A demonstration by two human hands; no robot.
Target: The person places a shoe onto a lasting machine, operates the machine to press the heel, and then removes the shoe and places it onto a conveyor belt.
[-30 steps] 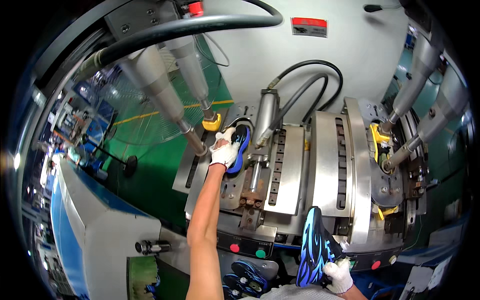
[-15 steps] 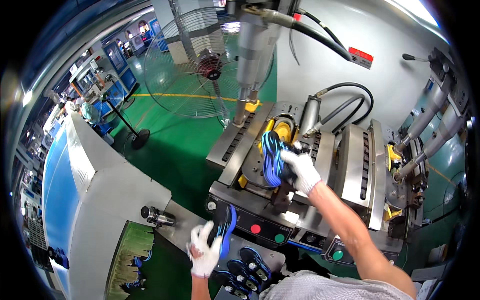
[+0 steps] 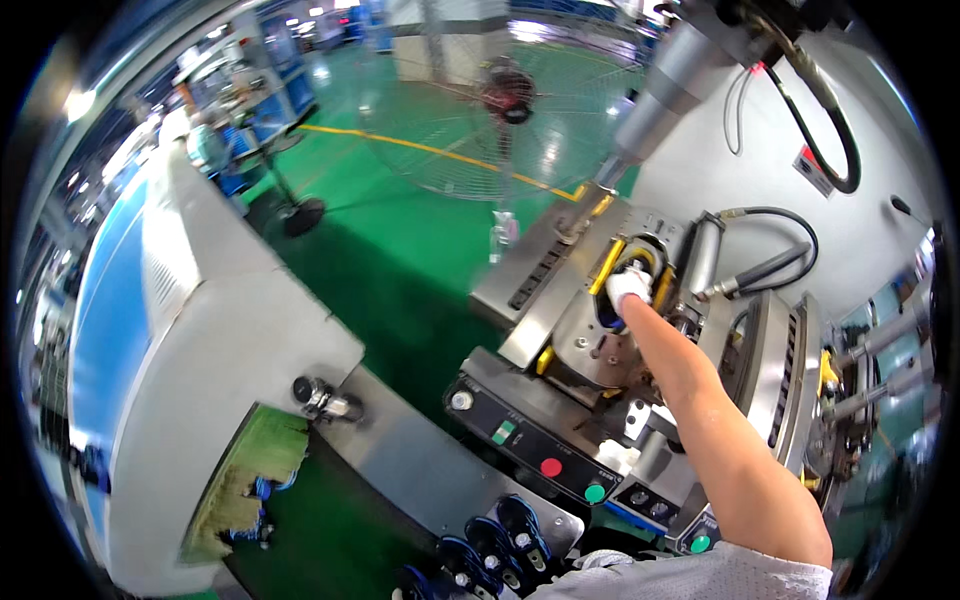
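My right hand (image 3: 630,287), in a white knit glove, reaches into the press station on the left side of the machine. Its fingers are closed on the top of a dark shoe (image 3: 606,312) with a blue edge. The shoe sits in the recess between yellow pads (image 3: 606,265), and the glove hides most of it. My left hand is out of view. Several black and blue shoes (image 3: 520,525) with metal fittings stand in a row at the bottom, beside the metal ledge (image 3: 420,470).
A control panel (image 3: 525,450) with red and green buttons runs along the machine's front. A thick steel column (image 3: 665,95) and black hoses (image 3: 790,225) rise behind it. A large caged fan (image 3: 508,92) stands beyond. At left is a white and blue machine housing (image 3: 230,330) with a green-curtained opening.
My right hand has carried a shoe farther back and down into the press recess. My left hand, holding another shoe before, has left the picture. The view has swung left.
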